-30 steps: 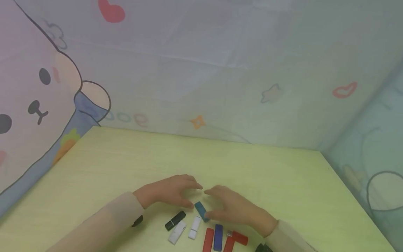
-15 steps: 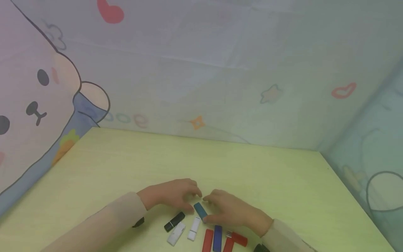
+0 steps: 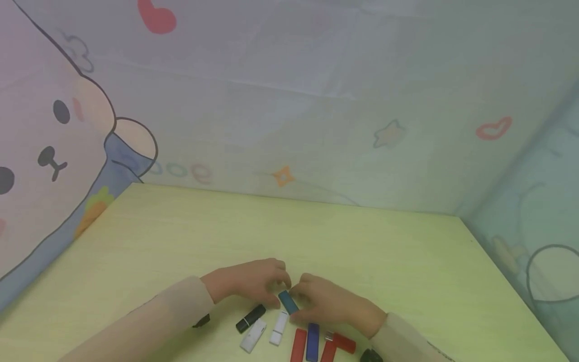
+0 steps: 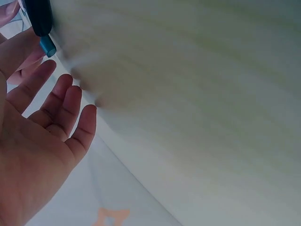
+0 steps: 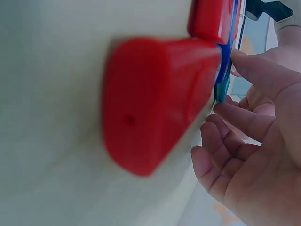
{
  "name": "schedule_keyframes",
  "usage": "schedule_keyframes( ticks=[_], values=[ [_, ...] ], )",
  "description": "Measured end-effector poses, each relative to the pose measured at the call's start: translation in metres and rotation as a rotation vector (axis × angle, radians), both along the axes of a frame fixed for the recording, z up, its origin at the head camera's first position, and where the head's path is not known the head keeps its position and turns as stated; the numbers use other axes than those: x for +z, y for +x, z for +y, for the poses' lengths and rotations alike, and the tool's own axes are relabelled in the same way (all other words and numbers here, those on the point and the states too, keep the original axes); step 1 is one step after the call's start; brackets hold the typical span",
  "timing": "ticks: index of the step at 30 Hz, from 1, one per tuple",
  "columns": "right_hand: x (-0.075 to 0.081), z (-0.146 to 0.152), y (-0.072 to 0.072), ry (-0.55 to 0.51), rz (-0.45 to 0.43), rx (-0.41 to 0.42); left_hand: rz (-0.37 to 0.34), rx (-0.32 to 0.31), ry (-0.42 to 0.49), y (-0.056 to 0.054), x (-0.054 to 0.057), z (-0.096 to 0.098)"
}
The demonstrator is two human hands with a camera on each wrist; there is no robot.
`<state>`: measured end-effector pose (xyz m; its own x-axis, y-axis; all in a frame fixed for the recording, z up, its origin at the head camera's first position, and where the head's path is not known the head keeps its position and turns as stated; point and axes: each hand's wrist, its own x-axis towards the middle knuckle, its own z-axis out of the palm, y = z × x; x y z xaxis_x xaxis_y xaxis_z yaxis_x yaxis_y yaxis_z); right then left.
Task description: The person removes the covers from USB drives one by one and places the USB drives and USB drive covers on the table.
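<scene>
Near the table's front, a teal USB stick [image 3: 288,302] lies slantwise between the two hands. My right hand [image 3: 332,301] has its thumb at the stick's near end and its index finger at the right edge, the stick between them in the right wrist view too. My left hand [image 3: 253,280] reaches in from the other side, fingers bent and apart. Its thumb and index finger stand about the stick's far end, the teal tip [image 4: 48,46] showing between them in the left wrist view. The left palm [image 4: 37,150] holds nothing.
Below the hands lie a black USB stick [image 3: 251,319], a grey-white one [image 3: 254,336], a white one [image 3: 279,328], a blue one [image 3: 313,342] and several red ones, including one [image 3: 345,343] with its metal plug bare. A printed cloth [image 3: 316,125] hangs behind the table [image 3: 271,226].
Both hands have lowered and drawn closer to the teal stick. The right index finger has bent in against its edge, and the left fingers have curled more. The other sticks lie unmoved.
</scene>
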<state>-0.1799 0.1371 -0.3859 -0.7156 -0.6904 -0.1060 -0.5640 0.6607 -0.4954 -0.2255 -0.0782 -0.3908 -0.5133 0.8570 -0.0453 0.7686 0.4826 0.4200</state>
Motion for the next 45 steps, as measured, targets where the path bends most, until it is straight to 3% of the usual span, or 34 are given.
schedule_keyframes(
  ticks=[29, 45],
  values=[
    [-0.0028, -0.0001, -0.0064, -0.028, -0.005, 0.078, 0.05, -0.033, -0.019, 0.0001, 0.0013, 0.0057],
    [-0.0032, -0.0013, -0.0097, -0.026, -0.002, 0.112, 0.029, -0.003, -0.032, 0.002, 0.0024, 0.0056]
  ],
)
